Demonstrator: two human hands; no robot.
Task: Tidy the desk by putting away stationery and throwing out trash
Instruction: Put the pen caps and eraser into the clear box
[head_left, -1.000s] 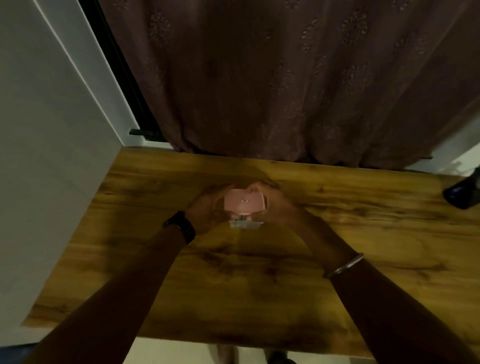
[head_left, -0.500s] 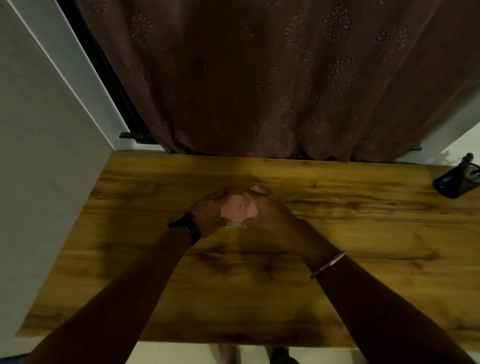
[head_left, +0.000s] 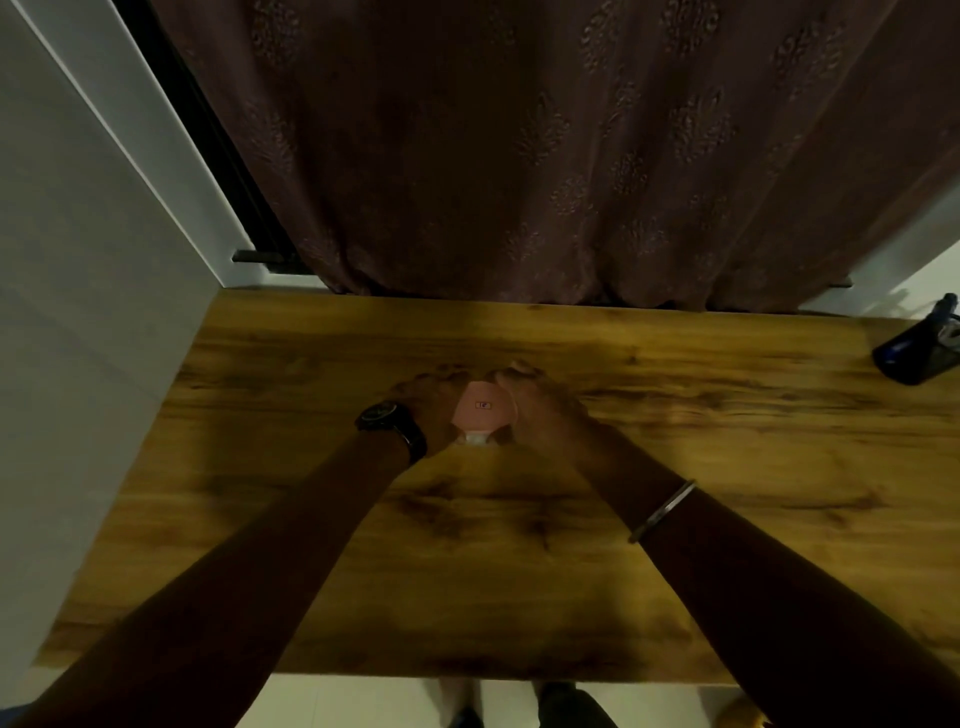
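We work at a wooden desk (head_left: 675, 519).
Our left hand (head_left: 431, 402) and right hand (head_left: 543, 410) curl round a small pink object (head_left: 483, 413).

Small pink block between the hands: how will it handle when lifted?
Probably light: the small pink flat-topped block fits between left hand and right hand. Flat top suggests it won't roll. Seems rigid, with crisp edges in that grip; slipperiness unclear in dim light.

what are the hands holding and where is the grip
A small pink object with a tiny label, gripped at its two sides: left hand on the left side, right hand on the right.
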